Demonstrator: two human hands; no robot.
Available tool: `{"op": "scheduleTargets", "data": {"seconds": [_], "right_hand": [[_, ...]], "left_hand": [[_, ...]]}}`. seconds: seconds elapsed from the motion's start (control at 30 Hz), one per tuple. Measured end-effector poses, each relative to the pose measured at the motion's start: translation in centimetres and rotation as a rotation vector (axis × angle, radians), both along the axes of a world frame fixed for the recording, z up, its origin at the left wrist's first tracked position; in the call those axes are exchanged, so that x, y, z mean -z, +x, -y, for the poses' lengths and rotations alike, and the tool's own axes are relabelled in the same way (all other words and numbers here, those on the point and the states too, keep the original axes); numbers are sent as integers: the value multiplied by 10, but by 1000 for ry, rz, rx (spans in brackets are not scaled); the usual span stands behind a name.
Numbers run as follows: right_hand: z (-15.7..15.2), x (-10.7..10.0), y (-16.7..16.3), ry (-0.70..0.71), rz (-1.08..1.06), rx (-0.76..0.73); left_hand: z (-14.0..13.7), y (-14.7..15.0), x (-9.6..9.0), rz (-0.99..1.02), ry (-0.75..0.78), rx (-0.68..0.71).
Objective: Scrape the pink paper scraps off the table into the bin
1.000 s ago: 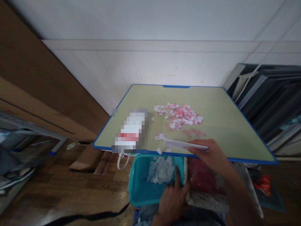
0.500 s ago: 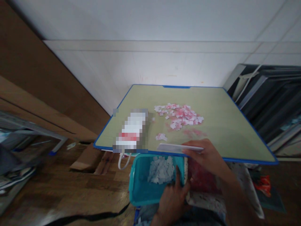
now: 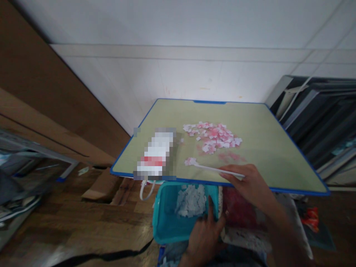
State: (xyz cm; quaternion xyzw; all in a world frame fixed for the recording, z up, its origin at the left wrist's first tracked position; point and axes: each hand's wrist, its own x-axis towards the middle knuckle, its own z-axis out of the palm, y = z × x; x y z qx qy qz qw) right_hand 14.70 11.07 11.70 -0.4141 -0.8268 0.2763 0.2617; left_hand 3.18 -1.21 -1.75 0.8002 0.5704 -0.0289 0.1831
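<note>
Evidently the right hand [image 3: 246, 180] had its grip clamped on one end of a thin, flat white strip [image 3: 207, 169], perhaps so that its long edge could lie low across the pale green, blue-rimmed table [image 3: 280, 148]. Its far end reached a small cluster of pink-and-white paper-like scraps [image 3: 190, 161], set apart from the larger loose pile of pink-tinged white scraps [image 3: 217, 137] farther back. A teal plastic tub [image 3: 156, 218] stood just below the table's front edge, presumably to keep its mouth close to the surface, with a heap of whitish scraps [image 3: 191, 202] inside. At its near right corner was the left hand [image 3: 204, 235], index finger stretched along the wall, seemingly to steady it (whether thumb and finger pinched the wall, I could not tell). Left of the scraps lay a blurred-out white oblong object [image 3: 157, 150], likely placed aside to leave room.
</note>
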Motion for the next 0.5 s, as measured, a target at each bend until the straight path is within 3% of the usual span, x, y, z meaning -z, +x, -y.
{"op": "scheduleTargets", "data": {"seconds": [0.17, 0.33, 0.5], "right_hand": [[5, -3, 19, -12, 16, 52], [9, 2, 40, -10, -5, 233], [20, 2, 25, 54, -37, 239]], "left_hand": [[1, 0, 3, 15, 5, -5], [1, -1, 4, 40, 25, -7], [-1, -1, 6, 36, -18, 10]]}}
